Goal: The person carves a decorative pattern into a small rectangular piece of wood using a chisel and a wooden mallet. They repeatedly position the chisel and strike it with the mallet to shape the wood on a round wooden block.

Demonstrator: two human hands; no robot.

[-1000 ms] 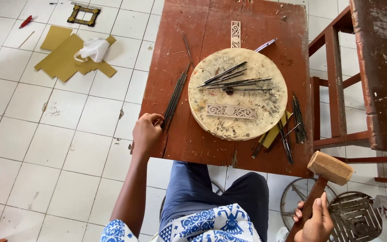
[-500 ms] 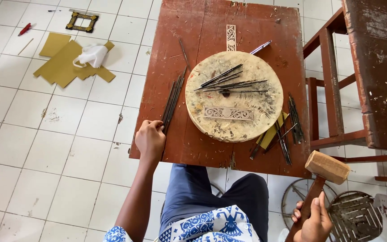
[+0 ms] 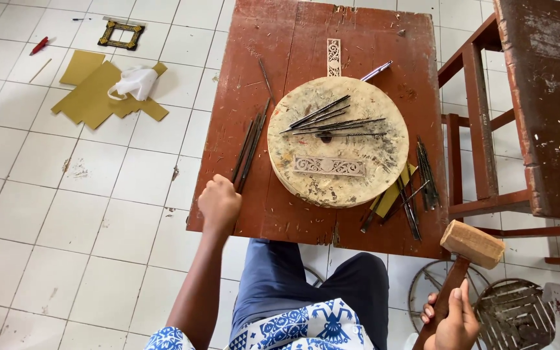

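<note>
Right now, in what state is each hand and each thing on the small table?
left hand: closed, at the near ends of the thin rods.
right hand: gripping the mallet handle, off the table.
wooden mallet: held up, head beside the table's near corner.
thin rods: lying bundled on the red table.
round board: flat on the table, tools on it.
carved strip: lying flat on the board.

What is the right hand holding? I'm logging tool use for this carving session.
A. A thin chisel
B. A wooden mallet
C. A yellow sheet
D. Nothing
B: the right hand grips the handle of a wooden mallet, held off the table's near right corner, while the left hand rests by the thin tools at the table's left edge.
</note>
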